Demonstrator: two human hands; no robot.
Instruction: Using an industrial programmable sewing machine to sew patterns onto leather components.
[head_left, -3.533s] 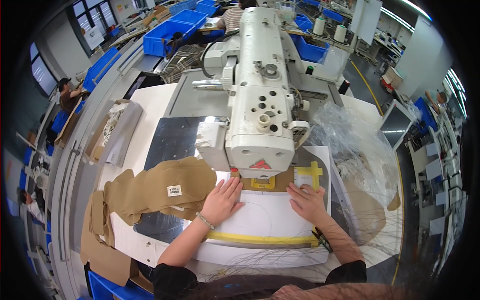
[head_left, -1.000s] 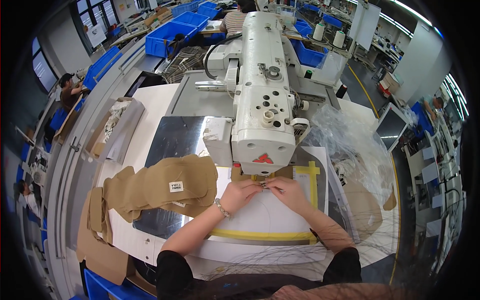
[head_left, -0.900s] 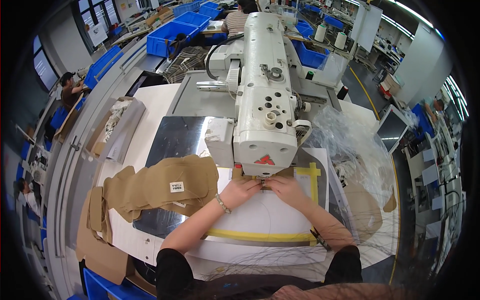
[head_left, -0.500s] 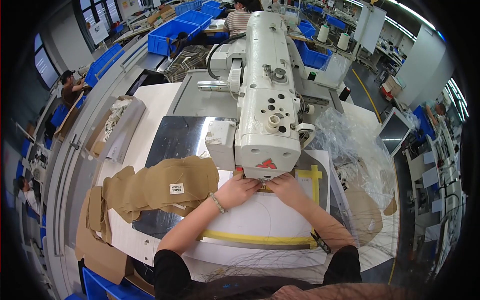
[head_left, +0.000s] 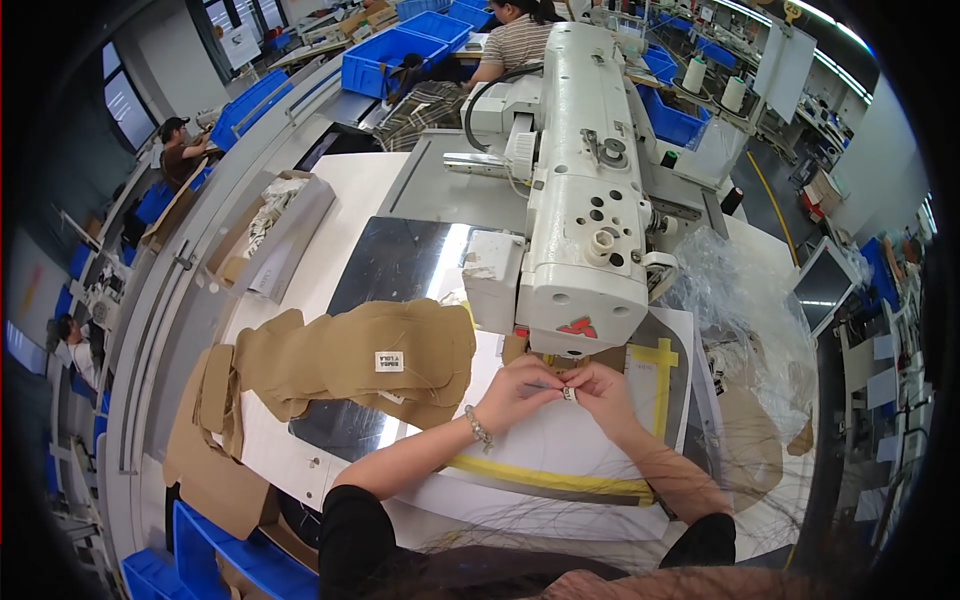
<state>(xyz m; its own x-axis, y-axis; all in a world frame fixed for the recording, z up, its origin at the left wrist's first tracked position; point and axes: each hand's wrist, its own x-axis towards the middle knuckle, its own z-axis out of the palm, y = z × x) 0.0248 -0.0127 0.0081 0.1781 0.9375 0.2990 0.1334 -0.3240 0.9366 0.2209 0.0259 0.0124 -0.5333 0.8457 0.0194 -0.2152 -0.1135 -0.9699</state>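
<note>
Both hands meet just under the head of a large white sewing machine [head_left: 580, 210]. My left hand [head_left: 515, 390] and my right hand [head_left: 600, 390] pinch a small pale piece [head_left: 567, 393] between their fingertips, right below the needle area. It is too small to tell what it is. They hover over a white template board [head_left: 540, 450] edged with yellow tape [head_left: 560, 478]. A stack of tan cut fabric pieces [head_left: 350, 355] with a small white label lies to the left of my left hand.
Crumpled clear plastic [head_left: 745, 310] lies right of the machine. More tan pieces [head_left: 215, 400] hang off the table's left edge. Blue bins [head_left: 400, 45] stand at the back, and other people work at far stations. A grey tray with scraps [head_left: 285, 230] sits far left.
My hands have left the template board, where they lay flat and apart, and come together under the machine head. Their fingertips now pinch a small piece.
</note>
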